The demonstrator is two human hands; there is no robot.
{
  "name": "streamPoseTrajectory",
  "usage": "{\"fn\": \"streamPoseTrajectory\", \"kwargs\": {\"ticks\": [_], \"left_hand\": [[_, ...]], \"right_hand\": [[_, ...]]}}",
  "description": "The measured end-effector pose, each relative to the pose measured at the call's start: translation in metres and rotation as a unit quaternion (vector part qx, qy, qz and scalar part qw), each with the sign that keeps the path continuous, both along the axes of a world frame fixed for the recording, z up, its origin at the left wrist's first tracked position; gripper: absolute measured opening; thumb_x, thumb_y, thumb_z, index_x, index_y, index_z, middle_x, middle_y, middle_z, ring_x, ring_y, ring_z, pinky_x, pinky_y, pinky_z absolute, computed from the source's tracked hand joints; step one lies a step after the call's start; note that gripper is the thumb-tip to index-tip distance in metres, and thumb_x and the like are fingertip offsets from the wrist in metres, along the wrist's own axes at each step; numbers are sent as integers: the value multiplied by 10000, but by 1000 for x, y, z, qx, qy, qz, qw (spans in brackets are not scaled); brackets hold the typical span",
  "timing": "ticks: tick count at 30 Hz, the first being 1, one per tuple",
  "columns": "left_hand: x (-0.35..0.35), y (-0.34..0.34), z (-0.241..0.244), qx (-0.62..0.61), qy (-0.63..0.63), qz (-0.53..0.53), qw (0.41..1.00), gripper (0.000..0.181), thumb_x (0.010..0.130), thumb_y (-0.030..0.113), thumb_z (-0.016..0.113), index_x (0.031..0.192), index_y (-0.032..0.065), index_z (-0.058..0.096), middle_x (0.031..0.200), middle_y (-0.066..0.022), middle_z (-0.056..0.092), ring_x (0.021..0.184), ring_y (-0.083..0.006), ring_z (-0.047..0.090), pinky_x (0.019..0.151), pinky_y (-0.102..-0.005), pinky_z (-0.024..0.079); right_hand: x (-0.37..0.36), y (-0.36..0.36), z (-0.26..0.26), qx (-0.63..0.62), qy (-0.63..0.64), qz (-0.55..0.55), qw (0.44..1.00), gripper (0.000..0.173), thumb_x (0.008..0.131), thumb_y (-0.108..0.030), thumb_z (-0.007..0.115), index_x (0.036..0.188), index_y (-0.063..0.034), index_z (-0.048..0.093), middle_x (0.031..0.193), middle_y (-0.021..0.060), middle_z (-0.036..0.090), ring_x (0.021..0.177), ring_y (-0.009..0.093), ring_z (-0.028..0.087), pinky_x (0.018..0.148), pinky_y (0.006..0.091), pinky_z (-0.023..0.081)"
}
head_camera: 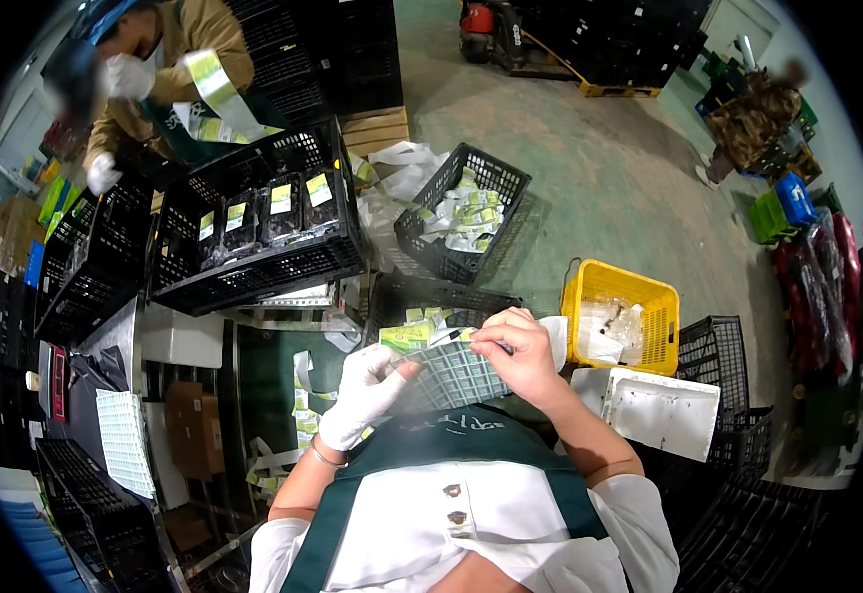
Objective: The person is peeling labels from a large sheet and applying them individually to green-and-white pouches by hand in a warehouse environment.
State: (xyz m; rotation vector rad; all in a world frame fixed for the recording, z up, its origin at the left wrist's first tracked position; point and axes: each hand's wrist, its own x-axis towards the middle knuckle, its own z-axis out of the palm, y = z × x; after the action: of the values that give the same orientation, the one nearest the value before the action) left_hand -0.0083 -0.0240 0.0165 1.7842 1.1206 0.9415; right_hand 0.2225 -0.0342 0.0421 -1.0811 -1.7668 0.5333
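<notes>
My left hand [361, 389] wears a white glove with the thumb tip bare. It grips the left edge of a sheet of small printed stickers [453, 374] in front of my apron. A green-yellow label strip [405, 336] runs along the sheet's far edge. My bare right hand [520, 352] pinches near the right end of this strip, thumb against forefinger. A small dark patch shows just beside those fingertips. Whether the right fingers also hold the sheet is hard to see. Behind both hands, a black crate [439, 293] contains more label strips.
Another black crate [463, 211] of crumpled label strips stands on the floor. A yellow basket [620, 315] and white foam box [665, 415] are at right. Labelled packs fill a black crate [253, 222] at left, near a co-worker [179, 74]. Sticker sheets [124, 441] lie on the left table.
</notes>
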Motion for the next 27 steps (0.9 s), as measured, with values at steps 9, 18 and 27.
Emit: {"fn": "streamPoseTrajectory", "kwargs": {"ticks": [9,18,27], "left_hand": [[-2,-1,2,-34,4,-15,999,217,722,183,685,626,27,569,582,-83,535,518,-178,485,509,-290,387],[-1,-1,5,-75,7,-10,997,188,739,157,666,659,13,577,610,-78,565,547,-122,502,525,-273,403],[1,1,7,-73,-1,-12,997,184,742,155,664,664,11,579,622,-80,575,556,-114,511,527,-262,404]], "right_hand": [[8,2,-12,9,-124,61,990,73,732,-54,633,801,-33,622,699,56,580,636,210,516,644,314,357],[3,-5,-16,-23,29,-7,999,155,664,-113,721,760,-44,621,721,44,606,666,204,557,653,298,410],[2,1,-16,116,-43,3,992,74,715,-56,659,714,-47,586,661,41,603,593,205,542,652,327,367]]}}
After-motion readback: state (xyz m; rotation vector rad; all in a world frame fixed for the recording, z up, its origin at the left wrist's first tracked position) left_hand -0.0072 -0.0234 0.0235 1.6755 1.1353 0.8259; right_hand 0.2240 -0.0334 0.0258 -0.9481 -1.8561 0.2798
